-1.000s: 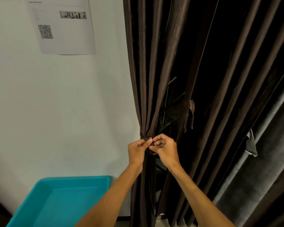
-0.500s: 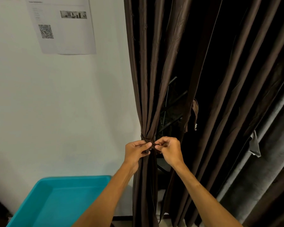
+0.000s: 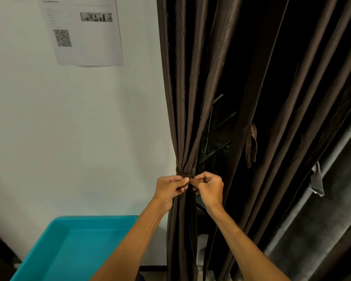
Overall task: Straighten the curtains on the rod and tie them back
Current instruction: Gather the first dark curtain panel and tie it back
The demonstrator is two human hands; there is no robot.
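Two bare hands meet at the gathered waist of the dark brown curtain [image 3: 182,110]. The left hand [image 3: 170,188] and the right hand [image 3: 210,188] each pinch an end of the thin brown tie-back [image 3: 182,175] between thumb and fingertips, nearly touching one another. The tie-back wraps the bunched folds, which fan out wider above it and hang straight below. Right of that bundle, a second brown curtain panel [image 3: 272,118] hangs loose, with a short fabric strap [image 3: 251,145] dangling from its edge. Left of the curtain is a white wall [image 3: 69,138] with a printed sheet [image 3: 81,31] stuck on it, and a turquoise bin [image 3: 65,246] stands below.
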